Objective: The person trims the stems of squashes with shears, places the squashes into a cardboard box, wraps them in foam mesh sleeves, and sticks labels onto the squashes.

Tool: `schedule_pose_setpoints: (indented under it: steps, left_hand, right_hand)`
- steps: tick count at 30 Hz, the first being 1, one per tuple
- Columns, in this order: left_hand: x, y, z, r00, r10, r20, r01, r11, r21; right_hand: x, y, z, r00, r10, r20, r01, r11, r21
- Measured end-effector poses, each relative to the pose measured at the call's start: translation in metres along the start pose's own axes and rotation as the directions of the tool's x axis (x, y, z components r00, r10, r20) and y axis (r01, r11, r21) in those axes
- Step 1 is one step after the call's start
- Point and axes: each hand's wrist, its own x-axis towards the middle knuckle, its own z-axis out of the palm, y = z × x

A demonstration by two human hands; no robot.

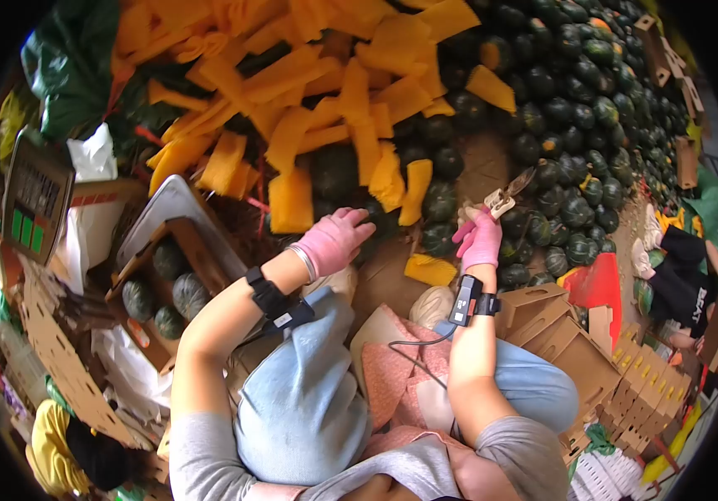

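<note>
The right hand [480,242], in a pink glove, is closed on metal shears [501,203] with their blades pointing forward, which seems to keep the tips off the legs and the other hand. The gloved left hand [331,242] reaches with fingers bent beside the dark green kabocha squash [335,171], its palm hidden, so I cannot tell whether it grips anything. Orange foam sleeves [291,200] lie heaped just beyond, probably for easy reach, while more squash [190,294] sit in a cardboard carton [143,342] to the left, perhaps grouped to stop them rolling.

Two gloves [332,242], one held tool [502,200]
</note>
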Motion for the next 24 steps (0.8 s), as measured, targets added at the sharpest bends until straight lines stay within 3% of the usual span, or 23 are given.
schedule_pose_setpoints:
  steps: [2, 4, 7, 8, 11, 14, 17, 19, 20, 21, 23, 24]
  left_hand:
    - [0.032, -0.003, 0.029, 0.995, 0.073, -0.074, -0.062, 0.987, 0.146]
    - [0.054, 0.003, 0.047, 0.985, 0.055, -0.164, -0.004, 0.954, 0.3]
    - [0.079, 0.01, 0.049, 0.978, -0.203, 0.04, 0.176, 0.92, 0.351]
    - [0.083, 0.002, 0.06, 0.991, -0.13, 0.019, 0.107, 0.884, 0.454]
    - [0.093, 0.003, 0.06, 0.983, -0.176, 0.055, 0.141, 0.909, 0.391]
    - [0.091, 0.012, 0.039, 0.966, -0.237, 0.099, 0.174, 0.887, 0.427]
    - [0.078, -0.002, 0.048, 0.992, -0.016, -0.125, 0.077, 0.865, 0.495]
    - [0.074, -0.005, 0.053, 0.988, 0.008, -0.154, 0.065, 0.886, 0.459]
    - [0.072, -0.005, 0.05, 0.986, 0.017, -0.166, 0.054, 0.907, 0.419]
    - [0.07, -0.003, 0.045, 0.984, 0.028, -0.177, 0.042, 0.925, 0.379]
    - [0.068, 0.008, 0.029, 0.988, -0.002, -0.157, 0.05, 0.952, 0.304]
    - [0.067, 0.012, 0.025, 0.987, 0.004, -0.163, 0.042, 0.958, 0.283]
  right_hand:
    - [0.0, -0.016, -0.007, 0.975, -0.044, -0.217, 0.065, 0.994, 0.089]
    - [0.014, -0.017, -0.027, 0.954, 0.001, -0.299, 0.043, 0.989, 0.14]
    - [0.02, -0.022, -0.035, 0.934, 0.01, -0.357, 0.061, 0.98, 0.188]
    - [0.021, -0.021, -0.034, 0.92, -0.031, -0.39, 0.103, 0.981, 0.165]
    - [0.021, -0.025, -0.02, 0.869, -0.23, -0.438, 0.291, 0.954, 0.076]
    - [0.049, -0.023, -0.032, 0.855, -0.259, -0.448, 0.288, 0.958, -0.003]
    - [0.09, -0.048, -0.048, 0.899, -0.181, -0.4, 0.201, 0.98, 0.008]
    - [0.128, -0.069, -0.047, 0.837, -0.393, -0.382, 0.221, 0.88, -0.421]
    - [0.134, -0.093, -0.037, 0.845, -0.418, -0.333, 0.127, 0.762, -0.635]
    - [0.143, -0.11, -0.029, 0.848, -0.463, -0.259, 0.116, 0.639, -0.761]
    - [0.176, -0.133, -0.023, 0.906, -0.42, -0.05, 0.138, 0.404, -0.904]
    - [0.19, -0.142, -0.02, 0.938, -0.345, -0.021, 0.092, 0.309, -0.947]
